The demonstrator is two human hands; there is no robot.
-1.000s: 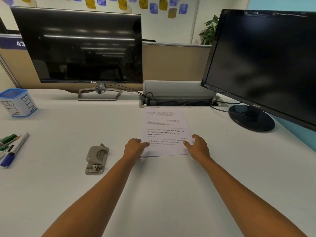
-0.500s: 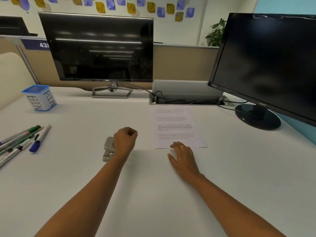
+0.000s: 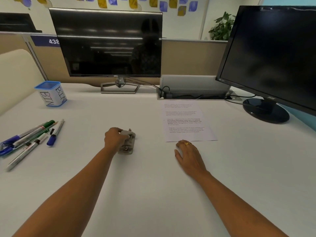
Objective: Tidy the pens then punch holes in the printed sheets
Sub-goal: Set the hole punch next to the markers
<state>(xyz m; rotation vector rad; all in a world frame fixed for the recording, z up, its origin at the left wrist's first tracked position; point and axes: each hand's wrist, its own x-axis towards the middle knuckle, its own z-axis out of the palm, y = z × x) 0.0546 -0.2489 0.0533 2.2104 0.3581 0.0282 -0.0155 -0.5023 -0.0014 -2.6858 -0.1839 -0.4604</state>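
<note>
My left hand [image 3: 114, 138] grips the grey hole punch [image 3: 128, 142] in the middle of the white desk; the punch is tipped up on its side. The printed sheets [image 3: 185, 121] lie flat to the right of it, in front of the cable tray. My right hand [image 3: 189, 155] rests palm down on the desk, fingertips touching the sheets' near edge, a gold ring on one finger. Several pens and markers [image 3: 32, 136] lie loose at the left edge of the desk. A blue-rimmed cup marked BIN [image 3: 51, 94] stands behind them.
A Dell monitor [image 3: 109, 43] stands at the back centre and an Acer monitor [image 3: 273, 53] at the right, its round base [image 3: 265, 111] near the sheets. An open cable tray [image 3: 195, 93] with cords sits between them. A cream partition [image 3: 15, 77] borders the left.
My left hand left the sheets, moved left and took hold of the hole punch, tipping it up. My right hand slid back to the sheets' near edge. The view shifted left.
</note>
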